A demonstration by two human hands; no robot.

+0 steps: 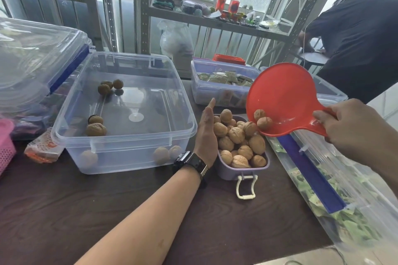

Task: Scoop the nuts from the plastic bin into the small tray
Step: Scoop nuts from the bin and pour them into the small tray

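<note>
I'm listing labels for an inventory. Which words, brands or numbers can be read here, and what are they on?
No text in this picture can be read.
Orange-and-white packet: printed, but too blurred to read.
Red boxes at the back: markings too small to read.
Wristwatch: face is dark, nothing legible.

No text is legible: the print on the orange-and-white packet (43, 148) is blurred (so are the red boxes (228, 4) on the shelf (215, 21)).
</note>
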